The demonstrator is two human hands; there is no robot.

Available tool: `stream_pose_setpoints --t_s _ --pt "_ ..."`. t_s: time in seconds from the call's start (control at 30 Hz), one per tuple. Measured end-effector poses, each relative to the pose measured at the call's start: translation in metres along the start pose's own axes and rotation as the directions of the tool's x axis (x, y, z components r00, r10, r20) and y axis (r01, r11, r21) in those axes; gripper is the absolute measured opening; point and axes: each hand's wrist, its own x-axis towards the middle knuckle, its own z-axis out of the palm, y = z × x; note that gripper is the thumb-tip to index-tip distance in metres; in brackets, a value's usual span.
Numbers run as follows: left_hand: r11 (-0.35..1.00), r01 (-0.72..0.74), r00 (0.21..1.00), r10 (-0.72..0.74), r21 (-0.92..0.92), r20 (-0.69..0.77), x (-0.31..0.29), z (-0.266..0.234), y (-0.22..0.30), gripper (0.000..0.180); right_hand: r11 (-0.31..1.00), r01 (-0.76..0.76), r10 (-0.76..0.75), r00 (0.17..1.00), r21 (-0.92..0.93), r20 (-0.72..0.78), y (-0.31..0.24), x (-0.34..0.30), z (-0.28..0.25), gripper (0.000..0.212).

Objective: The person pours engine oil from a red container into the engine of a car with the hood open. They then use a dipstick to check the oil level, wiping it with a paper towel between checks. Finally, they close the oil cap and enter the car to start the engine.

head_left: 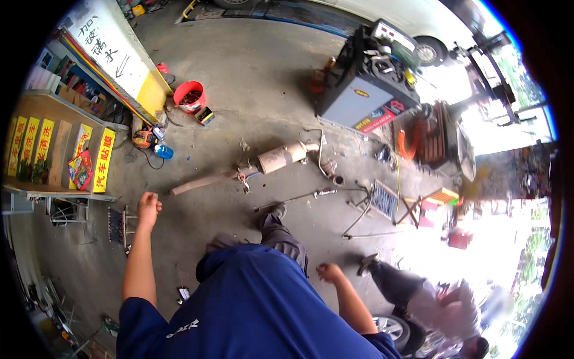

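Observation:
My left hand [149, 209] is out at the left, above the floor, its fingers curled in with nothing to be seen in them. Low at my right side hangs my right hand [327, 273], its fingers loosely bent and slightly apart, holding nothing. Neither hand touches anything. On the floor ahead of my feet lies a rusty exhaust pipe with a muffler [280, 158]. A long metal bar [293, 200] lies between it and my shoe [276, 211].
A grey wheel balancing machine [365, 99] stands ahead right. At the left are a red bucket [189, 97], a blue bottle [163, 152] and a wooden shelf [60, 143]. Folding stools [382, 198] stand at the right. A person [436, 305] bends beside a car wheel [391, 329] at lower right.

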Motion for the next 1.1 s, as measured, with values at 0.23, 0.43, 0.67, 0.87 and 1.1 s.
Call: stream_pose_setpoints --t_s 0.23,0.43,0.67,0.87,1.1 --pt "0.656 0.655 0.752 -0.616 -0.375 0.237 -0.020 -0.053 -0.125 0.014 0.864 0.499 -0.480 0.768 -0.073 -0.424 -0.382 0.105 -0.291 0.045" --pt "0.594 0.686 0.549 -0.801 0.420 0.236 0.015 0.074 -0.083 0.012 0.778 0.621 -0.540 0.588 -0.091 -0.603 -0.567 0.129 -0.414 0.038" --pt "0.397 -0.818 0.454 0.003 0.415 0.891 0.494 0.079 0.048 0.028 0.990 0.012 -0.077 0.876 -0.138 -0.476 -0.596 0.284 -0.389 0.034" --pt "0.811 -0.185 0.933 0.323 -0.555 0.160 0.857 0.124 0.474 0.011 0.981 0.034 0.024 0.956 0.192 -0.292 -0.859 0.345 -0.478 0.031" --pt "0.870 -0.465 0.877 0.427 0.163 0.222 1.012 0.147 0.678 0.031 0.938 0.207 -0.138 0.958 0.277 -0.250 -1.147 0.450 -0.610 0.028"
